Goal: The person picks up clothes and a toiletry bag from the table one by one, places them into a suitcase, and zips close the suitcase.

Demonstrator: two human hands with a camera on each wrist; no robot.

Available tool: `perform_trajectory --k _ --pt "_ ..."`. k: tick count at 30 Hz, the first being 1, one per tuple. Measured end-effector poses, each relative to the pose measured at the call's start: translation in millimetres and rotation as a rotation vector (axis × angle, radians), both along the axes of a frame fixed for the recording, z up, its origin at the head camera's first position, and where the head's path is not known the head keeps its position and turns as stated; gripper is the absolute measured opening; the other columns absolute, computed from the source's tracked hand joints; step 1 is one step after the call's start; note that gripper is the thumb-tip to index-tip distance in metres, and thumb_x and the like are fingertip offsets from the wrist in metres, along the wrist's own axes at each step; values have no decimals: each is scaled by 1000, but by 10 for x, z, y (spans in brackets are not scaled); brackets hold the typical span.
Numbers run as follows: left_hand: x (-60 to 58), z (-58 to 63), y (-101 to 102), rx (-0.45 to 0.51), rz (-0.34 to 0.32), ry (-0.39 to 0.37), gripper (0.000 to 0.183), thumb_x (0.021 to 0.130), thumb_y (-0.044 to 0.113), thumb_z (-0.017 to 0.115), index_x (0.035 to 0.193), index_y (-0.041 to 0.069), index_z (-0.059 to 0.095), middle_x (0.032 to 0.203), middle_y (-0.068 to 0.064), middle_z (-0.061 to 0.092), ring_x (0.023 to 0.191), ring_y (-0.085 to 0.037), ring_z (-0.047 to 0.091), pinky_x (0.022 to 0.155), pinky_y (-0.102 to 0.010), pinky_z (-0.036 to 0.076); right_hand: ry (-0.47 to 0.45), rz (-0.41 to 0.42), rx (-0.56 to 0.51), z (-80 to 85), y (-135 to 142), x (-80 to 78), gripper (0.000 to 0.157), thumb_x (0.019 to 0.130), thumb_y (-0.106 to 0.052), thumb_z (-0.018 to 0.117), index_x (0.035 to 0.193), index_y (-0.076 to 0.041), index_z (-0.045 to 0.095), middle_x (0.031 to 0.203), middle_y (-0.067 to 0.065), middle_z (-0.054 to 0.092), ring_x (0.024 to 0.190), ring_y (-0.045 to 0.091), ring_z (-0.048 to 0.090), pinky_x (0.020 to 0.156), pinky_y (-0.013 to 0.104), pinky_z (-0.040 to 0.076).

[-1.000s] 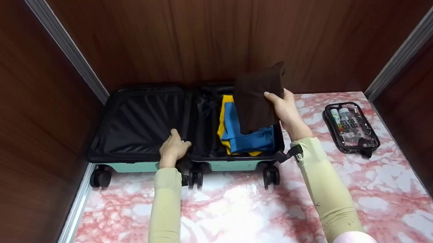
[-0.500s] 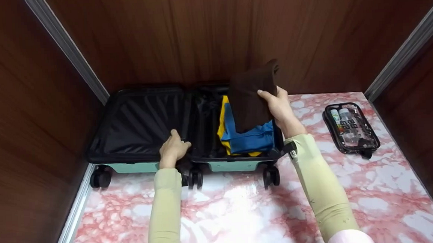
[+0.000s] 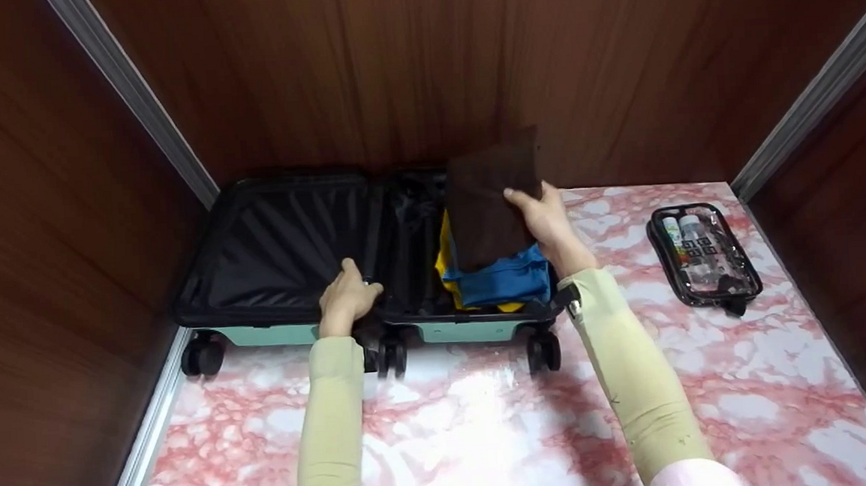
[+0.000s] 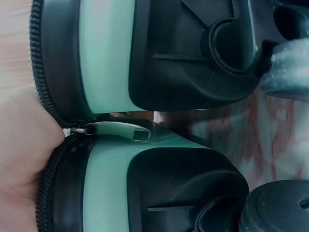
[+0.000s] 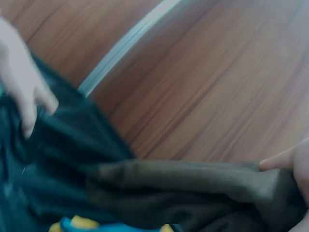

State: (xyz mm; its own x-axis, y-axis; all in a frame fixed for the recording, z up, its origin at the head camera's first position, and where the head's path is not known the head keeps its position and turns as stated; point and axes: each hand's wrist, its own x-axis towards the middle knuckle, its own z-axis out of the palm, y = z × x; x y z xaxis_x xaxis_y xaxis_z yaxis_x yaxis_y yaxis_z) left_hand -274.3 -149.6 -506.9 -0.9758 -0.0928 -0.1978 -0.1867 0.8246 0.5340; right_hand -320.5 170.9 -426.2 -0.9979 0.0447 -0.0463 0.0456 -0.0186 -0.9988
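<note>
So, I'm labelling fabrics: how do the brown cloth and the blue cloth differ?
The brown cloth is dark; the blue cloth is brighter. The right hand grips the brown cloth, while neither hand holds the blue cloth. The brown cloth is raised; the blue cloth lies in the suitcase. Both look plain-coloured.

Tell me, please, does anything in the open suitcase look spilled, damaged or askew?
Nothing visible looks spilled or damaged. Only the yellow cloth in the wheeled suitcase seems untidy: its edges stick out unevenly from under the blue cloth.
</note>
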Motion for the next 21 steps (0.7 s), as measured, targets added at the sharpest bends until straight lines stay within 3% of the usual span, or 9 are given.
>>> perform_trajectory --k 3,6,10,14,21 --pt "-4 -7 -3 -4 -1 2 72 98 33 63 151 -1 30 140 -24 54 122 -46 55 101 -56 40 -129 52 129 -196 40 -17 60 99 -13 61 153 1 38 136 21 53 91 20 60 74 26 51" --pt "-4 -6 -9 -6 -5 -4 73 98 33 62 153 -1 28 140 -24 54 121 -46 55 101 -56 40 -242 108 260 -359 111 -20 72 100 -15 59 161 -3 24 147 20 44 103 24 57 80 30 51" --pt "-2 10 -6 -3 -6 -8 74 99 33 62 154 -1 26 139 -23 54 119 -46 56 100 -55 41 -302 124 313 -448 192 -14 76 99 -18 60 163 -6 21 149 20 43 116 32 56 91 42 51" --pt "2 19 1 6 -3 -18 77 100 32 61 157 0 22 144 -24 51 123 -45 54 102 -55 40 -284 114 393 -479 248 -22 76 97 -14 61 162 -6 24 150 21 43 118 33 54 93 43 48" --pt "2 16 -3 1 -5 -31 80 99 32 60 159 -2 18 147 -24 48 127 -45 51 105 -54 39 -155 110 620 -488 321 -11 72 92 -7 63 155 7 30 151 28 42 134 37 43 112 44 34"
